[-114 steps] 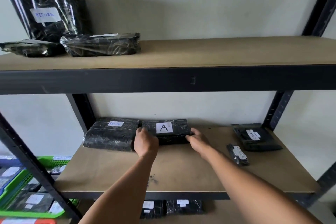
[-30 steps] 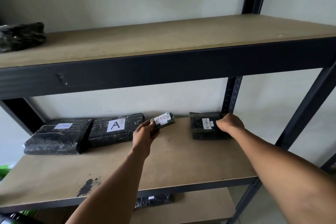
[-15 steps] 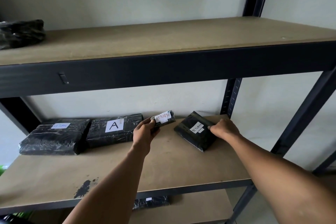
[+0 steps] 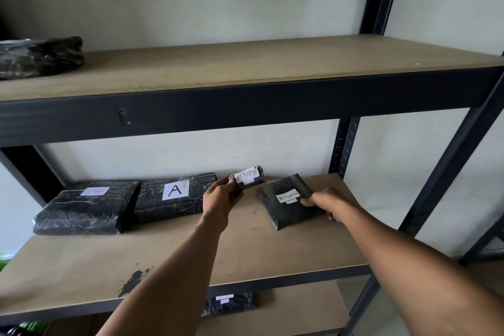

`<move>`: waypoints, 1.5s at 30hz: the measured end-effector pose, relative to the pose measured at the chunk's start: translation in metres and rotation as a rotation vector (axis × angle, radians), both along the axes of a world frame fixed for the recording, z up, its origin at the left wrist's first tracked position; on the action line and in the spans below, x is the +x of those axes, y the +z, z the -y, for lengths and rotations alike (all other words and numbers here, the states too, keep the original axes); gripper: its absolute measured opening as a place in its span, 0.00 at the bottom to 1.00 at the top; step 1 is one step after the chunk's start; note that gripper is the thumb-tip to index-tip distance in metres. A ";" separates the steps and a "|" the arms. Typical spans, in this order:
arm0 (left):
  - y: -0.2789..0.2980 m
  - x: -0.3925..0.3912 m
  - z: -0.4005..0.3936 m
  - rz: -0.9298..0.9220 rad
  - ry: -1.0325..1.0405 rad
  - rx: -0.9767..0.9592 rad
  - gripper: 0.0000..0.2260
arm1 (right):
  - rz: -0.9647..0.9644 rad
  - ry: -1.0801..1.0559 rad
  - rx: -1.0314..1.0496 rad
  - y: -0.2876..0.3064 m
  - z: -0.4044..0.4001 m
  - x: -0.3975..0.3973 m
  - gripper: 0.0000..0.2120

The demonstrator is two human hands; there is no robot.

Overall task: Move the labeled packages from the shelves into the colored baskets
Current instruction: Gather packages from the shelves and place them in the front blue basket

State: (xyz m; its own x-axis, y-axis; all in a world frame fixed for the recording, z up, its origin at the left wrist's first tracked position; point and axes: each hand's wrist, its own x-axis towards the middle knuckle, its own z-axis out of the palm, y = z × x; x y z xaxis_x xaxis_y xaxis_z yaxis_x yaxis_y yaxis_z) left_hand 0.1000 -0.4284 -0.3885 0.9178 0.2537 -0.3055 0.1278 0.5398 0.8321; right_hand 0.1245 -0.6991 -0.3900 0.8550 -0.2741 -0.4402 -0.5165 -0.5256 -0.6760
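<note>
My left hand (image 4: 219, 198) grips a small black package marked RETURN (image 4: 248, 178), lifted a little above the middle shelf (image 4: 245, 248). My right hand (image 4: 326, 203) pinches the right edge of a flat black package marked RETURN (image 4: 283, 202), which is turned at an angle near the shelf's right end. To the left lie a black package marked A (image 4: 171, 196) and a larger black package marked RETURN (image 4: 84, 206), side by side against the back.
A black wrapped package (image 4: 41, 56) sits at the left of the top shelf (image 4: 259, 63). Another labeled black package (image 4: 229, 304) lies on the bottom shelf. Dark steel posts (image 4: 346, 144) frame the right side. A green basket edge (image 4: 4, 259) shows at far left.
My right hand has pulled the flat RETURN package forward and turned it away from the back post. My left hand keeps holding the small RETURN package in about the same spot.
</note>
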 end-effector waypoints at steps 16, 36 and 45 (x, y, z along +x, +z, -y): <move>0.017 -0.016 -0.026 0.038 -0.025 0.049 0.12 | 0.329 -0.389 1.056 -0.006 -0.024 -0.047 0.15; 0.040 -0.021 -0.045 0.105 -0.025 0.080 0.09 | 0.456 -0.429 1.244 0.016 -0.045 -0.065 0.17; 0.044 -0.023 -0.047 0.113 -0.018 0.079 0.09 | 0.458 -0.403 1.237 0.019 -0.048 -0.062 0.16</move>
State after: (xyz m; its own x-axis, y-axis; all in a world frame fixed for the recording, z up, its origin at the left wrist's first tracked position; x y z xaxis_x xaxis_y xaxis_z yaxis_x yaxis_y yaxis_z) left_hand 0.0772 -0.3814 -0.3445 0.9497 0.2563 -0.1799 0.0402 0.4702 0.8817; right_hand 0.0626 -0.6516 -0.3710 0.9440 -0.1753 -0.2796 -0.0946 0.6679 -0.7382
